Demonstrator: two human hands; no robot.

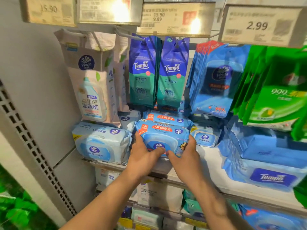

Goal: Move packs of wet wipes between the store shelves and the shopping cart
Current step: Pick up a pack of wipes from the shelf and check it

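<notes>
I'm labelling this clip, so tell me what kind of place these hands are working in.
Most likely a shop aisle for wet wipes. Price tags hang above the goods, Tempo packs hang from hooks, and more packs lie stacked on a shelf, where the left hand and right hand grip a blue pack.

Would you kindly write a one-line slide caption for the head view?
Both hands, left and right, grip a blue wet wipes pack on the store shelf.

Your one camera sits on your head, close to the shelf point(207, 165). It looks forward and a little down, from just in front of that shelf.
</notes>
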